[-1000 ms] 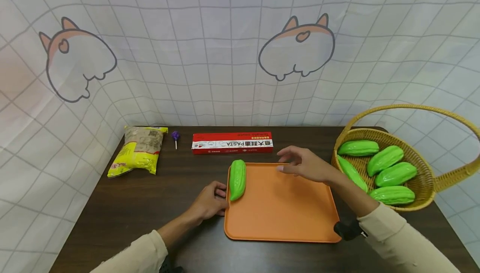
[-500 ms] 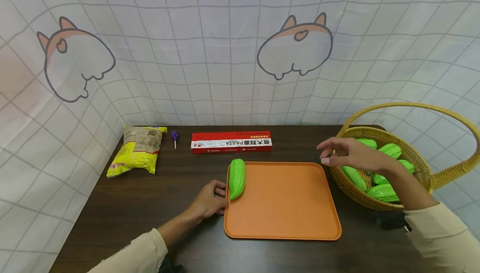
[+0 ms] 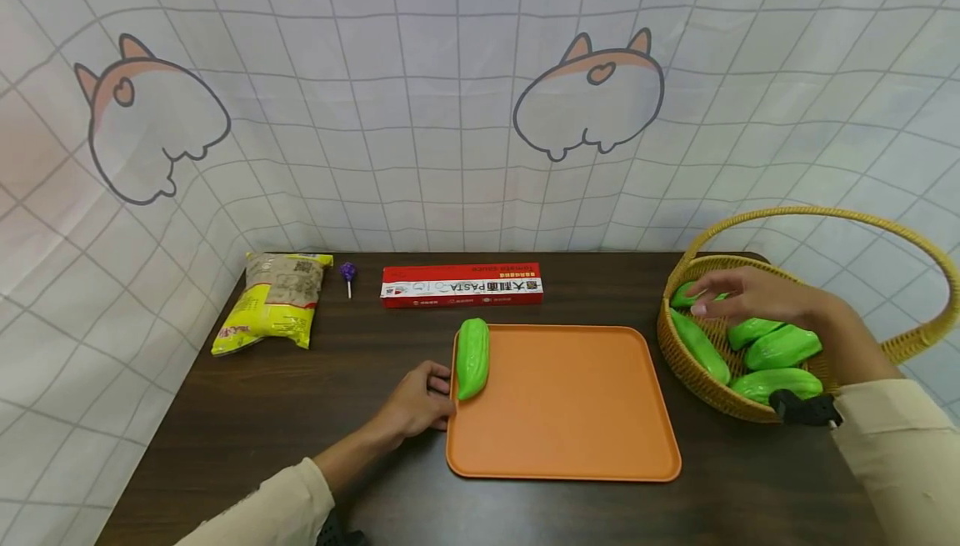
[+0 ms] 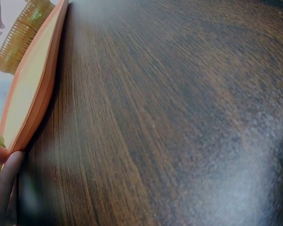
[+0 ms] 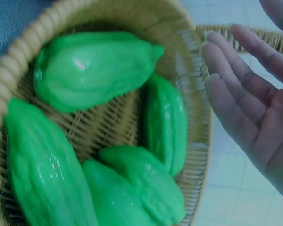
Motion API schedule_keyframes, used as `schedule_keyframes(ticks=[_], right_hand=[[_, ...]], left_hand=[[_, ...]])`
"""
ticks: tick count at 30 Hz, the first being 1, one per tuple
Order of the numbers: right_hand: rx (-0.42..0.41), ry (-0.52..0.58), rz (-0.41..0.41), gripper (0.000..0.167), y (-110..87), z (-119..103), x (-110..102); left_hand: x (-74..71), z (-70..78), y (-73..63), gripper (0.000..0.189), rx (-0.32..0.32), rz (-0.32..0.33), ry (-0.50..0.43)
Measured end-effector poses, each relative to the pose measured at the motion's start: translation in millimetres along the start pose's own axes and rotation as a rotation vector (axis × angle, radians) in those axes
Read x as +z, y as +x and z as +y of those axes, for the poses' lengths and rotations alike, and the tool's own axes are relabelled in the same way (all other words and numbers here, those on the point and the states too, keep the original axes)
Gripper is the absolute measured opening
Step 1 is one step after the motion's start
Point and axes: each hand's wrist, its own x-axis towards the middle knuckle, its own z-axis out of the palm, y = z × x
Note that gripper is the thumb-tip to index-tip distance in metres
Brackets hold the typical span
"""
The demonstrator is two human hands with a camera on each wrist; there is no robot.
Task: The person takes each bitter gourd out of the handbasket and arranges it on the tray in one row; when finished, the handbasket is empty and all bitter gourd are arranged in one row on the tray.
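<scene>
My left hand [image 3: 418, 400] holds the left edge of the orange tray [image 3: 570, 413]; in the left wrist view its fingertips [image 4: 10, 172] are right at the rim. Just inside that edge lies a glossy green, ridged bitter melon [image 3: 472, 360]. My right hand [image 3: 757, 296] is over the wicker basket [image 3: 720, 400] on the right, fingers loosely bent and nothing between them. Several more bitter melons lie in the basket, among them one at its left side [image 3: 701, 348] and one at the front [image 3: 776, 383]. My right hand partly covers one at the back [image 3: 684, 296].
The basket's tall arched handle [image 3: 817, 212] rises around my right forearm. Along the table's back are a red-and-white pasta box [image 3: 461, 285], a purple lollipop [image 3: 348, 272] and a yellow bag [image 3: 273, 303]. A white checked cloth [image 3: 420, 96] hangs behind the table.
My right hand has moved from above the tray rightward to over the basket, with nothing in it. My left hand, the tray and its bitter melon have stayed in place.
</scene>
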Motion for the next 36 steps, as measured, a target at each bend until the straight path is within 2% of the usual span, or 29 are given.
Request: schedule_keyframes(ticks=[5,14,23,29,33,36], right_hand=[[0.060,-0.014,-0.024,0.054,10.3,17,-6],[0.105,-0.002,-0.065,0.061,26.5,36,-4],[0.156,-0.021,-0.136,0.069,35.3,41,2],[0.196,0.031,-0.221,0.075,41.5,46,4],[0.244,0.069,-0.252,0.083,44.8,46,6],[0.250,0.063,-0.263,0.087,47.2,45,7]], left_hand=[[-0.2,0.2,0.2,0.056,-0.002,0.000,0.004],[0.8,-1.1,-1.1,0.058,-0.014,-0.005,0.001],[0.6,-1.0,-1.5,0.058,0.002,-0.007,0.001],[0.4,-1.3,-1.1,0.058,-0.004,-0.003,0.006],[0.0,-0.9,-0.4,0.058,-0.004,-0.005,-0.004],[-0.4,-0.5,0.2,0.058,-0.005,-0.006,-0.005]])
